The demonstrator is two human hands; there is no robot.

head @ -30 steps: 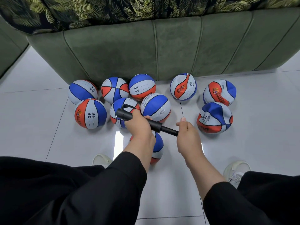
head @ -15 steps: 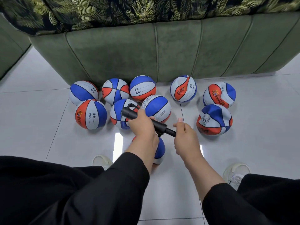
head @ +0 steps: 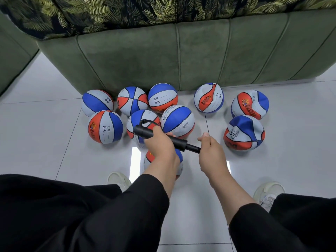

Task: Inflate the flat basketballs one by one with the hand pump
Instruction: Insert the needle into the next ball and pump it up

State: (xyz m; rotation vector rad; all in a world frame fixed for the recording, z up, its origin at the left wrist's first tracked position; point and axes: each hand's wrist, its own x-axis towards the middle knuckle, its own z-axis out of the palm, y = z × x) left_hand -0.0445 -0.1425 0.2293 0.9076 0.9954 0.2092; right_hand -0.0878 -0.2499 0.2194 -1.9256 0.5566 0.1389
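A black hand pump (head: 179,141) lies slanted across the middle of the view. My left hand (head: 159,145) grips its barrel, and my right hand (head: 211,151) grips the handle at its lower right end. A thin hose (head: 145,122) loops from the pump's far end. Directly under my left wrist sits one red, white and blue basketball (head: 179,157), mostly hidden. Several more such balls lie on the white floor; three on the right look dented, among them one (head: 244,132) close to my right hand.
A green sofa (head: 163,55) with a leaf-patterned cover stands just behind the balls. My knees in black trousers fill the bottom, with a white shoe on each side (head: 118,179) (head: 267,191). Bare white tiles stretch left and right of the balls.
The pump handle went in toward the barrel half a second ago and has come out again; my right hand moved left and then back right. The camera tilted slightly.
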